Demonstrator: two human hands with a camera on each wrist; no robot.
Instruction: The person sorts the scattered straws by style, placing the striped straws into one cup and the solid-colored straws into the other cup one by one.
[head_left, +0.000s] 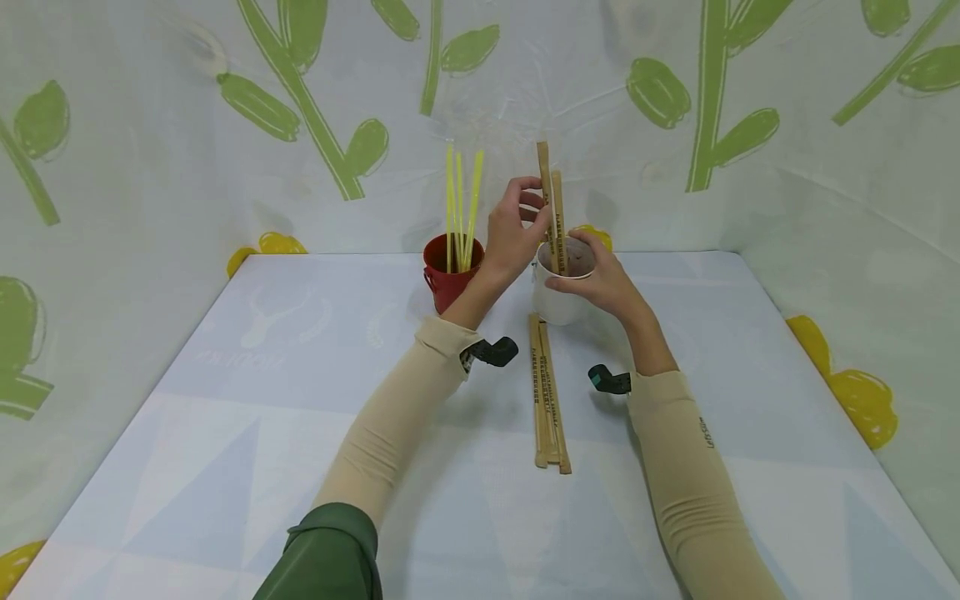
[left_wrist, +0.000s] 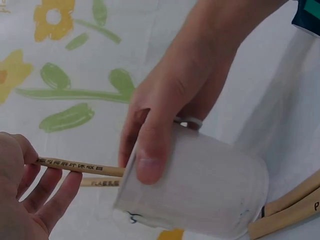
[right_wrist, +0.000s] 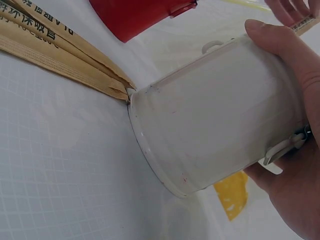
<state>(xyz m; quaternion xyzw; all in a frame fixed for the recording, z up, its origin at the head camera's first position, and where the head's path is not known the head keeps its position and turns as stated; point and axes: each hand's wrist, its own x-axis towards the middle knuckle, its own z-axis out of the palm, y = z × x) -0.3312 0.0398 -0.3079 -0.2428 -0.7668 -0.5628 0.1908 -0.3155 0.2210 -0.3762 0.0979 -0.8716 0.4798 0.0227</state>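
Observation:
My left hand (head_left: pixel 513 233) pinches a brown paper-wrapped straw (head_left: pixel 544 171) whose lower end is inside a white bucket (head_left: pixel 557 307). A second wrapped straw (head_left: pixel 557 196) stands in the same bucket, beside the held one. With thumb and fingers spread about the rim, my right hand (head_left: pixel 613 287) grips the bucket from the right. In the left wrist view, the right thumb lies on the outer wall of the bucket (left_wrist: pixel 200 185), and printed characters show on the held straw (left_wrist: pixel 85 166). The straws' lower ends are hidden inside.
Left of the white bucket stands a red bucket (head_left: pixel 447 289) holding several yellow straws (head_left: pixel 476 196). More wrapped straws (head_left: pixel 548 400) lie on the table (head_left: pixel 300 467) right in front of the white bucket, close to its base. A leaf-patterned sheet (head_left: pixel 562 67) rises behind the table.

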